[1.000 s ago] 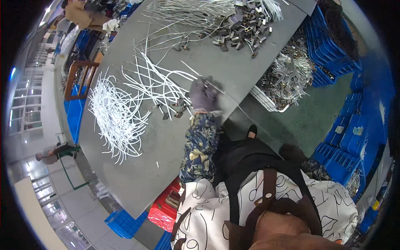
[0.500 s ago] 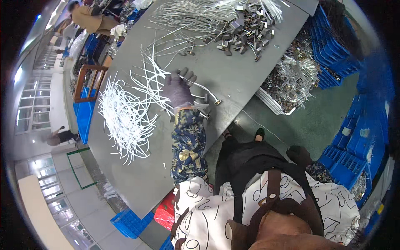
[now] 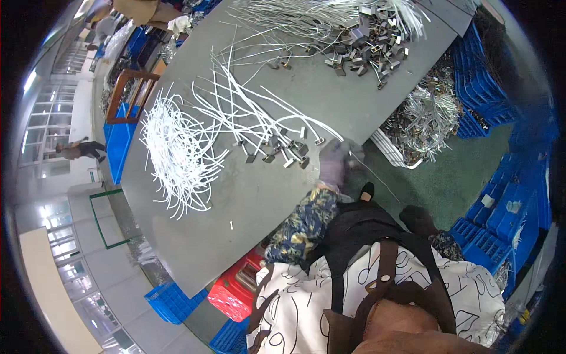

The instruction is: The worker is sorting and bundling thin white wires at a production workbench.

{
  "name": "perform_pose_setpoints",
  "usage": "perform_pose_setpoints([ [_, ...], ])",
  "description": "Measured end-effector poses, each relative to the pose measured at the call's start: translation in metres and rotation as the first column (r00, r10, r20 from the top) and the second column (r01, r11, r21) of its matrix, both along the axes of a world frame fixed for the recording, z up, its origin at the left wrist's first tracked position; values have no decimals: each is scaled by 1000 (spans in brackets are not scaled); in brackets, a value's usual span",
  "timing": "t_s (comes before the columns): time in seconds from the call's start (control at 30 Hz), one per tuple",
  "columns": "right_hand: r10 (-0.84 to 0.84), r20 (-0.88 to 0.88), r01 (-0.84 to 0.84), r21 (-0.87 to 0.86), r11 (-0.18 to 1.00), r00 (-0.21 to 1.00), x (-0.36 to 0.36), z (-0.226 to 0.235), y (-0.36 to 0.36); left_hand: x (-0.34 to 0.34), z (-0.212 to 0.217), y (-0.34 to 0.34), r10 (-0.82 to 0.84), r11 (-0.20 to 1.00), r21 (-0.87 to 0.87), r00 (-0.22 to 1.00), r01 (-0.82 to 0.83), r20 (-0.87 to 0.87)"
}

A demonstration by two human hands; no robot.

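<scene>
I see thin white cables with small dark ends [image 3: 275,141] on the flat gray surface [image 3: 247,197], just beside my blurry gray-gloved left hand [image 3: 335,164], but can't tell if its fingers, or my dark-gloved right hand's [image 3: 417,219], are spread.

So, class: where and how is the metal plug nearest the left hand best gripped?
Probably pinch the metal plug by its two sides, coming from the lower right, where the left hand is. It lies low on the table, small and blocky, at the right end of the group; the other plugs would crowd an approach from the left.
</scene>
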State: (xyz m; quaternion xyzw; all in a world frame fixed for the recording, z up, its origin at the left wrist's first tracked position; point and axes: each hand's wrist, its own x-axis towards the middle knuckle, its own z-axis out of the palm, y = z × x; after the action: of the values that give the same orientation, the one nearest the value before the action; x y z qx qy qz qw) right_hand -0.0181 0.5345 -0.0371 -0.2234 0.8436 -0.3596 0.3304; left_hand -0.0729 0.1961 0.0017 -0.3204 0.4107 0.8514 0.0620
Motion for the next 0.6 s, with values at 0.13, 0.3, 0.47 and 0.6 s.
perform_pose_setpoints([
  [0.13,290,-556,-238,165,957,779,10,-22,25,5,-46,-92,-90,662,-703,904,-260,-418],
  [0.3,477,-413,-352,344,870,776,21,-29,44,-20,73,-143,599,754,-76,730,-653,-328],
  [0.47,228,-279,-254,-61,965,933,16,-23,37,-18,76,-146,583,743,-177,754,-645,-302],
  [0.6,94,69,-73,-263,962,993,25,-59,54,-10,83,-104,572,772,-176,789,-610,-224],
])
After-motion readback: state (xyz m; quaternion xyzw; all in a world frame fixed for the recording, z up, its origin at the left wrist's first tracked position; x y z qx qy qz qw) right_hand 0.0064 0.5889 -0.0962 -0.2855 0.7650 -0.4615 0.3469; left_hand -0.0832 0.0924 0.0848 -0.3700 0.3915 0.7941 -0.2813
